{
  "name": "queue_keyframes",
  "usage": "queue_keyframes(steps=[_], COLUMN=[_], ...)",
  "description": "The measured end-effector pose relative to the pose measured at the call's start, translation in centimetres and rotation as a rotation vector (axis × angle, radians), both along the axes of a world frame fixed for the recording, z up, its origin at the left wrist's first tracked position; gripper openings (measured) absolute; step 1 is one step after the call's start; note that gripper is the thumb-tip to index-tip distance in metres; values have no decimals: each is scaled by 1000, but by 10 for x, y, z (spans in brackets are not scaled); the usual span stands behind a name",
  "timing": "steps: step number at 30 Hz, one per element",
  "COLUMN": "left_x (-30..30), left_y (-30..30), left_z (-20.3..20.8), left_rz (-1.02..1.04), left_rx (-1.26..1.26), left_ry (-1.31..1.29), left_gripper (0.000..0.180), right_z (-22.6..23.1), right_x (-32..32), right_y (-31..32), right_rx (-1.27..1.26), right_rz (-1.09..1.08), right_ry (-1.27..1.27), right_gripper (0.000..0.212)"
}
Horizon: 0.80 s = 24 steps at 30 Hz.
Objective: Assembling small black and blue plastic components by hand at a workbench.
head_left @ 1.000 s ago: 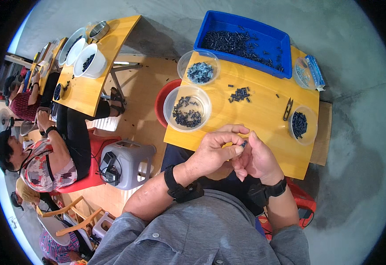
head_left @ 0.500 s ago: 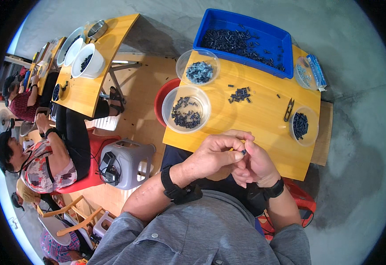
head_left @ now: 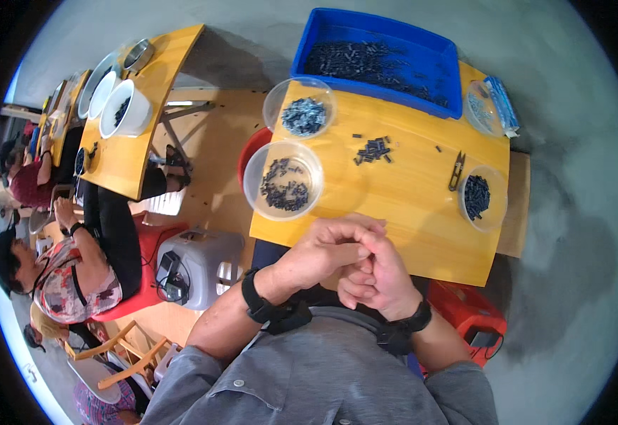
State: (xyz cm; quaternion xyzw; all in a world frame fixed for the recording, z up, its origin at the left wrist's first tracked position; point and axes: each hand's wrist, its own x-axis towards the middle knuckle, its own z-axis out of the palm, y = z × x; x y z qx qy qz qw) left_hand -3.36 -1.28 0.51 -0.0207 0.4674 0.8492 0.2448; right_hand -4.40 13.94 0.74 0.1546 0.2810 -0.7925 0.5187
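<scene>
My left hand and my right hand meet in front of the table's near edge. Both have bent fingers, with thumbs and fingertips pressed together. Whatever small piece they pinch is hidden behind the fingers. Beyond them on the yellow table lies a loose pile of short dark tube-like pieces. To the left stands a clear round tub with more dark pieces in it. On the right, a smaller clear bowl holds dark pieces, and a pair of thread snips lies beside it.
A blue tray of dark pieces spans the table's far edge. Another clear tub holds bluish pieces at far left; a small bowl and blue packet sit far right. Other people sit at tables on the left.
My hands have shifted a little left and drawn closer together. The small dark piece seen between my fingertips before is now hidden. The whole view has shifted slightly.
</scene>
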Motion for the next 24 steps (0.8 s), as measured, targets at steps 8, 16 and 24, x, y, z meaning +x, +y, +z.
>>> queue_keyframes(steps=[8, 16, 24], left_x=[3, 18, 18], left_y=[16, 27, 18], left_z=[-19, -73, -118], left_rz=[-74, 5, 190], left_rx=[46, -429, -436], left_ry=[-215, -12, -131], left_gripper=[32, 34, 18], right_z=[-15, -8, -16], right_x=[-6, -74, -108], right_y=[28, 138, 153], right_rx=[28, 1404, 1869], right_rz=[-11, -273, 17], right_ry=[-44, 1223, 1428], right_gripper=[42, 31, 24])
